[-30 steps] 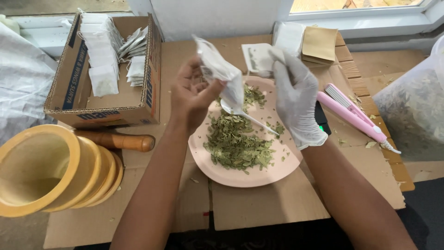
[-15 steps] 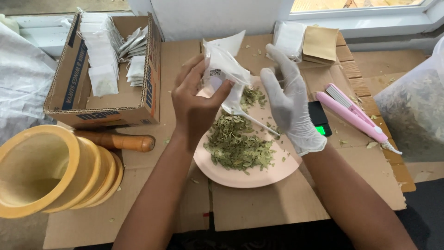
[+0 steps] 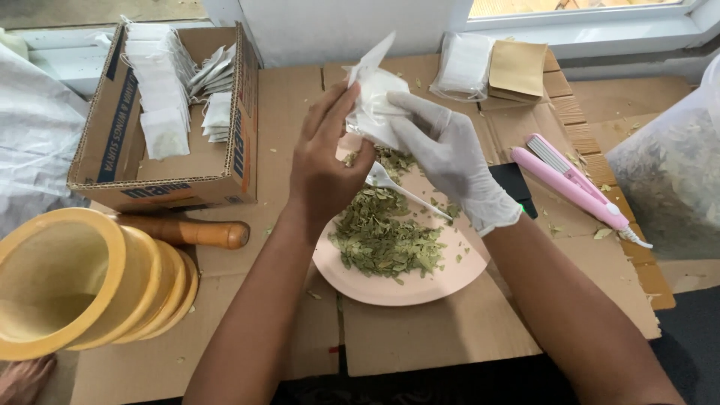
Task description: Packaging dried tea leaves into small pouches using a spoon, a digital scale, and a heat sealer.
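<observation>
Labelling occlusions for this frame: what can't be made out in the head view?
- Small white pouch: its contents and opening, covered by the left hand and gloved right hand.
- Pink plate: far rim, behind both hands.
- Wooden pestle: one end, behind the yellow mortar.
- Clear bag: cut off by the right edge.
- Black device: its left part, behind the right wrist.

Thin, glossy plastic sachet crinkles between a bare left hand and a right hand in smooth white, probably latex, glove. Matt pink plate holds dry leaves; at nine o'clock, smooth wooden mortar on rough cardboard.
</observation>
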